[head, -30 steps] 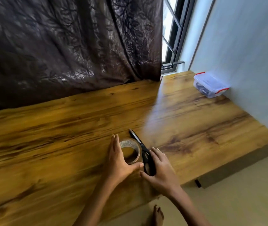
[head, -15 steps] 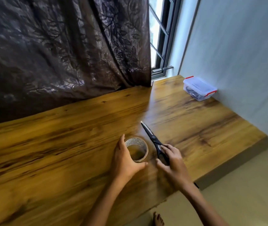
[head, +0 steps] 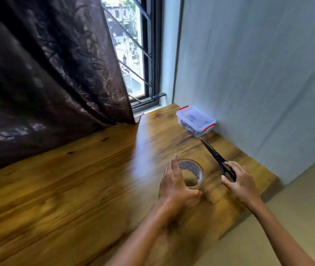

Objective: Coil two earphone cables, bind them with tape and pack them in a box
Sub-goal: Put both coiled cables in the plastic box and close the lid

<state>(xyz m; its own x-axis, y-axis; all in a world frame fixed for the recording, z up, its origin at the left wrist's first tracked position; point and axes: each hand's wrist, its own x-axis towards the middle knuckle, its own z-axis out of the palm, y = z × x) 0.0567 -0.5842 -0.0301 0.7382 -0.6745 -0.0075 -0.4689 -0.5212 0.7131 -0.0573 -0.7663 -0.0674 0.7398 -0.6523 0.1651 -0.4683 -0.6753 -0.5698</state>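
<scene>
L hand (head: 173, 186) cups the tape roll (head: 191, 173) on the table (head: 76, 189), fingers wrapped on it. R hand (head: 238, 181) is closed on the scissors (head: 217, 157) handles. Lidded box (head: 196, 120) w/ dark contents, prob. cables, sits at the wall.

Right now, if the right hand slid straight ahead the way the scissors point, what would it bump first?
Probably the plastic box: the right hand holds scissors aimed at it, with bare table between.
</scene>
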